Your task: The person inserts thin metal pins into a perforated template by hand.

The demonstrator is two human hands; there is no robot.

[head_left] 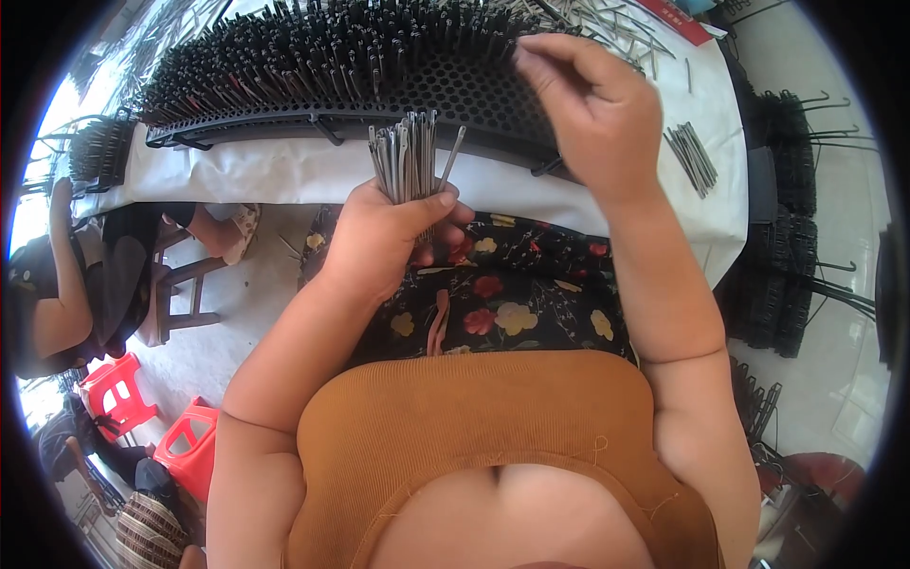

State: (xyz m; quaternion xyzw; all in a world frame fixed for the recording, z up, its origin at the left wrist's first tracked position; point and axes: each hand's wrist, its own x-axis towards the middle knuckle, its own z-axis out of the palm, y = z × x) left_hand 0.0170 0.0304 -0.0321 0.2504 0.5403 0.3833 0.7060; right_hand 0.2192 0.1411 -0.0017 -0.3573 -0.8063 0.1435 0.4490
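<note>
My left hand (403,223) is wrapped around an upright bundle of thin grey metal rods (403,156). One rod leans out to the right of the others. My right hand (602,114) is over the right part of a black perforated rack (517,102), thumb and forefinger pinched together. Whatever may be between those fingertips is too small to make out. Rows of dark upright rods (313,57) fill the rack's left and back, while bare round holes show at its right front.
A white cloth (256,180) covers the table under the rack. A small pile of rods (692,159) lies at right, more are scattered behind. Another person (85,275) sits at left, near a smaller rack (100,152). Red stools (190,446) stand lower left; black hooked racks (791,228) at right.
</note>
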